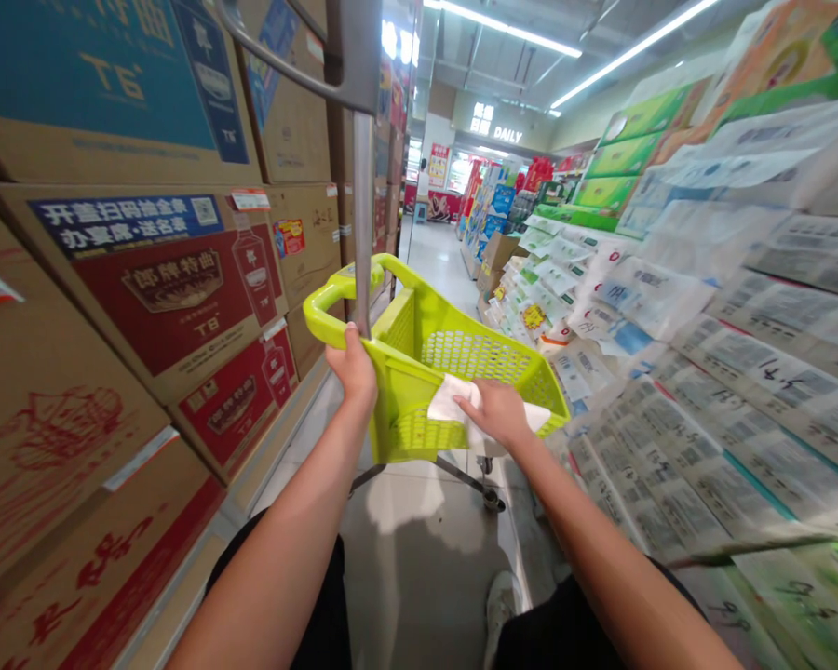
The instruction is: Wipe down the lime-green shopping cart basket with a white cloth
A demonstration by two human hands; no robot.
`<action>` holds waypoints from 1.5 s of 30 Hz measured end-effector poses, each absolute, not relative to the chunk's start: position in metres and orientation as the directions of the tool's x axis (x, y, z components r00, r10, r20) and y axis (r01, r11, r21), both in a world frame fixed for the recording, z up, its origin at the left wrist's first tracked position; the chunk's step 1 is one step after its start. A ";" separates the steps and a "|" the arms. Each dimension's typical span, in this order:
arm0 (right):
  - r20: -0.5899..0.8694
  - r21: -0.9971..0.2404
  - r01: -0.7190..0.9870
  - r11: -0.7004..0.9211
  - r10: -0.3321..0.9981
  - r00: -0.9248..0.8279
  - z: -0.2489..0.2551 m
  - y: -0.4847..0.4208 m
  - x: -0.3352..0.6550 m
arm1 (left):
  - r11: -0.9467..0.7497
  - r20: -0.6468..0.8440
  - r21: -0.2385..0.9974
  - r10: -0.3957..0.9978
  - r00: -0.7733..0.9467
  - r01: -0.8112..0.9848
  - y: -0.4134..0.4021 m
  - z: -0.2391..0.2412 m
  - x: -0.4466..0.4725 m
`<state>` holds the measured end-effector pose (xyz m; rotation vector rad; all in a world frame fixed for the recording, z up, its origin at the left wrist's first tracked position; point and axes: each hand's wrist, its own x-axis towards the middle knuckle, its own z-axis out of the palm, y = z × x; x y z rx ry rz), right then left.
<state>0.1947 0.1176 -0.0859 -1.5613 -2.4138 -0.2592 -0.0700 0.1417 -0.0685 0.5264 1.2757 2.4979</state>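
A yellow-green plastic shopping cart basket (405, 400) sits in front of me on a metal frame with casters. My left hand (353, 368) is wrapped round the corner of its rim, beside the upright metal pole (361, 223). On the near side wall, my right hand (495, 409) presses a white cloth (451, 400) against the basket, fingers bent over it. Part of the cloth trails out past the hand to the right. Through the open top I see the perforated inner wall; the basket's floor is mostly hidden.
Stacked cardboard cartons (182, 279) line the left side. Packs of tissue paper (740, 372) are piled high on the right. A tiled aisle (439, 242) runs ahead between shelves. A caster (493, 501) and my shoe (503, 605) are on the floor below.
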 end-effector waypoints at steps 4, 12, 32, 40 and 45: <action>0.268 -0.049 0.885 0.462 0.860 -0.434 -0.068 0.117 0.137 | -0.555 0.169 0.823 0.444 -0.880 -0.122 0.143 -0.070 -0.066; 0.267 -0.152 0.773 0.616 0.778 -0.568 -0.062 0.119 0.142 | -0.368 0.344 0.890 0.149 -0.927 0.270 0.123 -0.060 -0.088; 0.279 -0.031 0.850 0.526 0.821 -0.498 -0.081 0.102 0.215 | -0.416 0.626 -0.034 0.700 0.344 0.909 0.085 -0.051 -0.077; 0.218 0.029 0.957 0.290 0.932 -0.289 -0.087 0.098 0.248 | -0.378 0.678 0.036 0.689 0.255 0.925 0.082 -0.053 -0.055; 0.317 0.014 0.955 0.296 0.905 -0.285 -0.081 0.098 0.179 | -0.309 0.733 0.132 0.670 0.118 0.942 0.080 -0.060 -0.029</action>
